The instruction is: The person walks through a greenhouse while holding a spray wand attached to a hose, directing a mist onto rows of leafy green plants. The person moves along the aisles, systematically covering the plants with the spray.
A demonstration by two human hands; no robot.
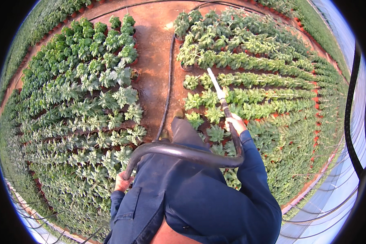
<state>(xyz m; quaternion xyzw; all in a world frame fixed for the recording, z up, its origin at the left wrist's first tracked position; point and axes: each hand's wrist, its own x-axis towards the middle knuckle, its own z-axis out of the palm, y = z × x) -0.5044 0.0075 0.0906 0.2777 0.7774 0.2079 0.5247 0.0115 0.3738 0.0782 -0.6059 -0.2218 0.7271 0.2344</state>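
Observation:
A thick black hose (183, 151) loops across the front of my body. My right hand (236, 123) grips it near its outlet end, where a white pipe nozzle (214, 80) points forward over the potted plants (250, 80) on the right. Whether water comes out of the nozzle cannot be made out. Low on the left, beside my jacket, my left hand (123, 182) is closed around the other side of the loop. The leafy plants stand in rows of reddish-brown pots.
Another block of potted plants (94, 79) fills the left side. Between the blocks runs a reddish, partly wet earth path (154, 39), with a black hose (170, 73) lying along it past my feet. Plastic sheeting (323, 213) and thin hoops border the right edge.

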